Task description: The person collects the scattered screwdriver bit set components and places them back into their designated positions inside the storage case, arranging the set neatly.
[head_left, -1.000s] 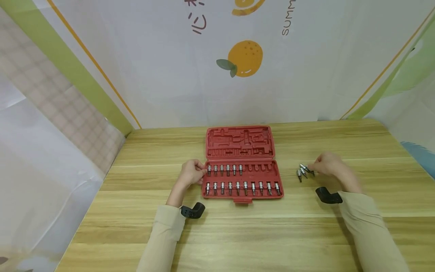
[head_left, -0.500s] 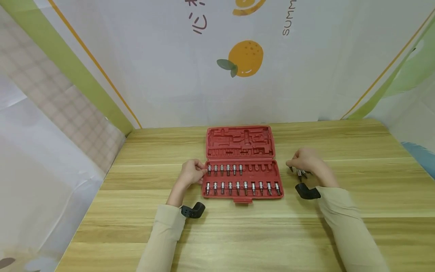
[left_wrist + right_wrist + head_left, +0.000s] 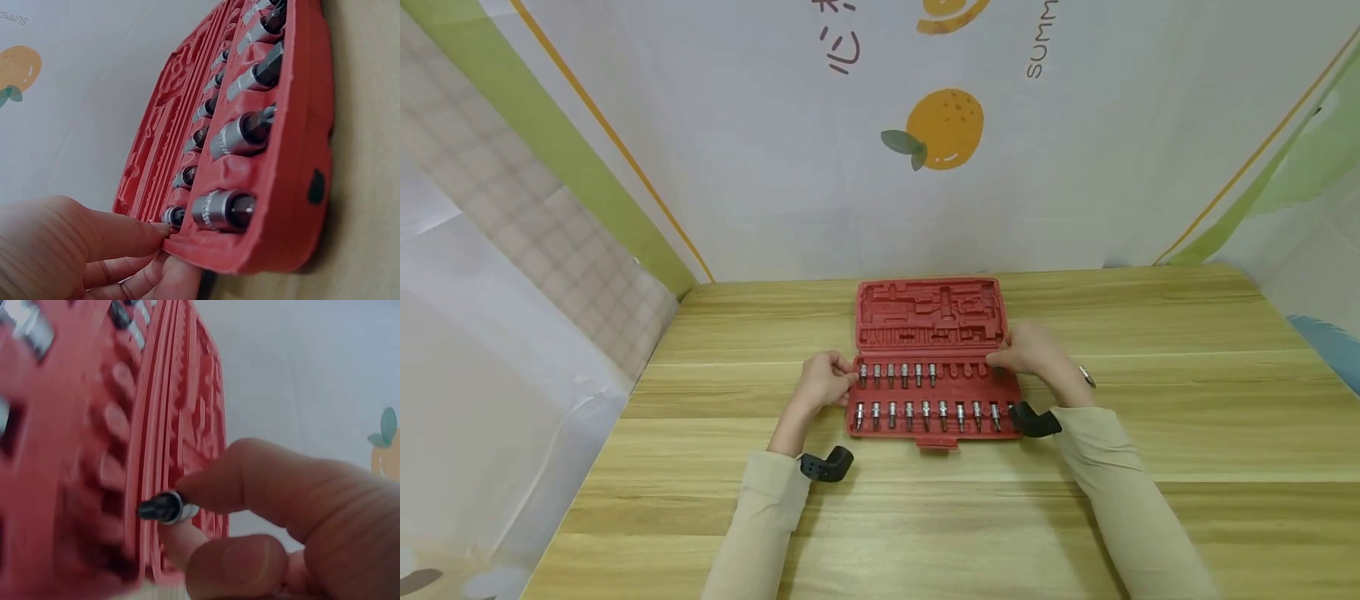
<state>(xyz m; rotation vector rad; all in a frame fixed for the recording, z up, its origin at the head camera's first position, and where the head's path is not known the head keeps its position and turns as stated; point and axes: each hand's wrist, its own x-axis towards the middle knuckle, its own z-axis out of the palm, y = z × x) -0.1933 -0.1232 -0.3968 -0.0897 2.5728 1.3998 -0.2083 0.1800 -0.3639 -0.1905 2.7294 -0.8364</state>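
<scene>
Now both hands are at the red case [image 3: 937, 392], one gripping its edge, the other pinching a single bit socket [image 3: 167, 508].

Left hand [image 3: 824, 382] clamps the case's left edge, fingers curled round the rim beside the end sockets, clear in the left wrist view. Right hand [image 3: 1032, 354] pinches one bit socket between thumb and fingertips, dark tip aimed at the slots on the right of the upper row. Count it up: six sockets [image 3: 897, 374] stand in that upper row, with bare slots [image 3: 968, 371] to their right; the lower row [image 3: 925, 413] shows nine, and its right end is hidden behind the wrist camera [image 3: 1034, 421]. One loose socket [image 3: 1087, 377] lies on the wooden table [image 3: 1187, 392] just behind the right wrist. The case lies open and flat at the table's middle, its lid [image 3: 931, 312] folded back towards the wall.
</scene>
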